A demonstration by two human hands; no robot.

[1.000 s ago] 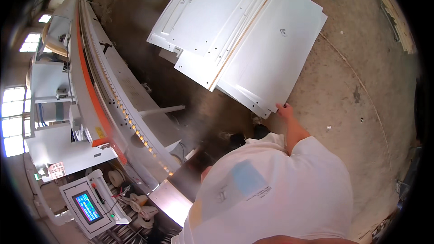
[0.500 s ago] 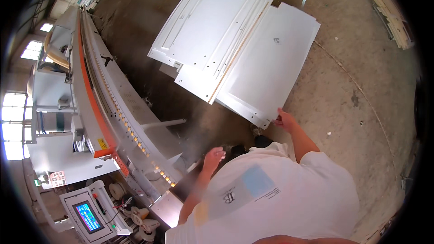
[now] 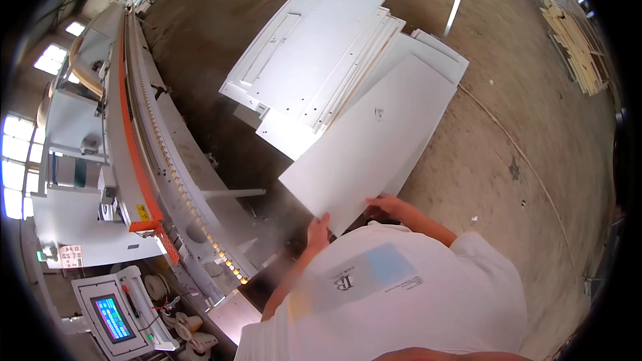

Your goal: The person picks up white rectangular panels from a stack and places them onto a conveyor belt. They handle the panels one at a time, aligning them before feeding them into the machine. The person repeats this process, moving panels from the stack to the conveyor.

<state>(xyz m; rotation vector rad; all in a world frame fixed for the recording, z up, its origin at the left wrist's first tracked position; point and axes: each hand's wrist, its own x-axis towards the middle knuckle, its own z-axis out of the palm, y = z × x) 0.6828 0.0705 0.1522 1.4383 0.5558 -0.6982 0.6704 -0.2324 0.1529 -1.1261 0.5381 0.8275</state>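
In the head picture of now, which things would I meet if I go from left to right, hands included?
Lit control screen, pale bar jutting from the machine, left hand at the white panel, right hand at the same panel, stacked wooden planks.

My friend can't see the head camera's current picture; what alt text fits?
A person's left hand and right hand are on the near end of a white panel overlapping stacked white boards. At left are a long machine with an orange strip and a lit screen.
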